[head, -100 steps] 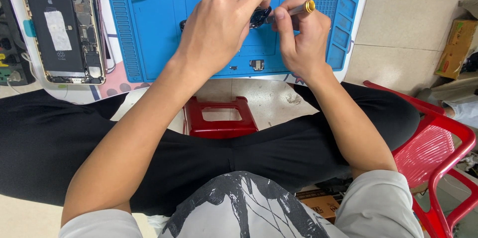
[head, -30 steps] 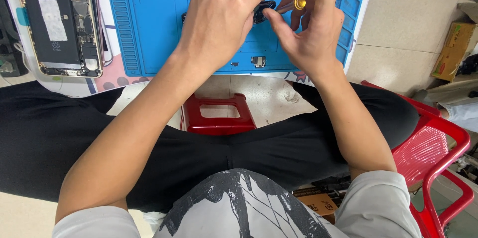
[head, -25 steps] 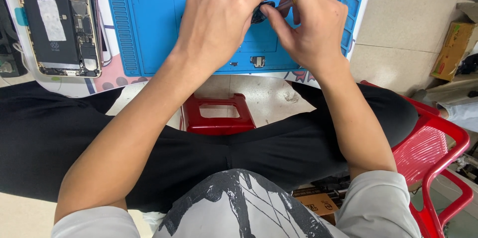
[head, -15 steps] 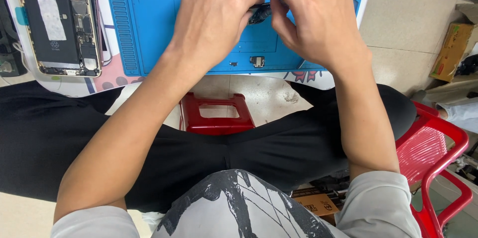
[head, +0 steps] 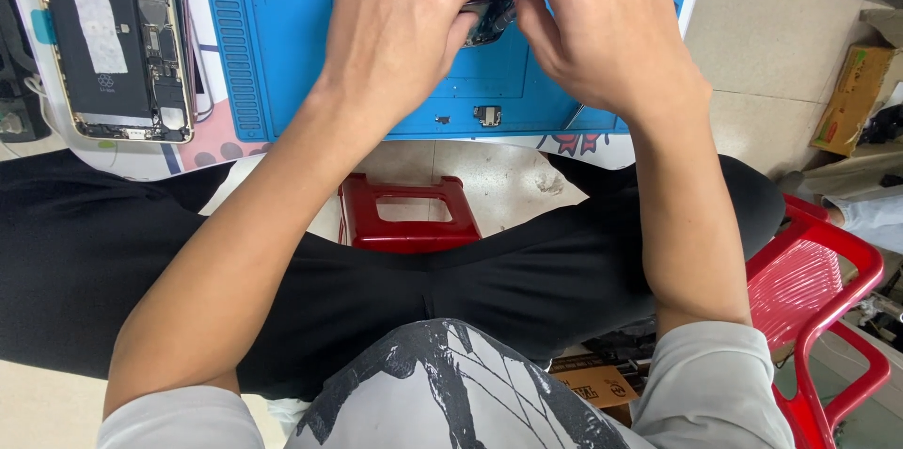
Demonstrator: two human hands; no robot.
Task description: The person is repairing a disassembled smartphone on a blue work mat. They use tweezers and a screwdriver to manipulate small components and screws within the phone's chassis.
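My left hand [head: 400,31] and my right hand [head: 597,26] meet over a blue work mat [head: 282,54]. Between their fingertips sits a small dark phone part [head: 487,18], pinched by both hands. My right hand covers whatever tool it carries; none shows. A tiny metal component [head: 486,115] lies on the mat just below the hands. An opened phone [head: 118,40] with its insides exposed rests at the mat's left edge.
A red plastic stool [head: 409,219] stands under the table between my knees. Another red stool [head: 814,289] is at my right. A cardboard box [head: 851,101] sits on the floor at the right.
My right hand has turned over the part, hiding the gold-tipped tool that showed earlier. Both hands have shifted up and closer together; the view has drifted slightly.
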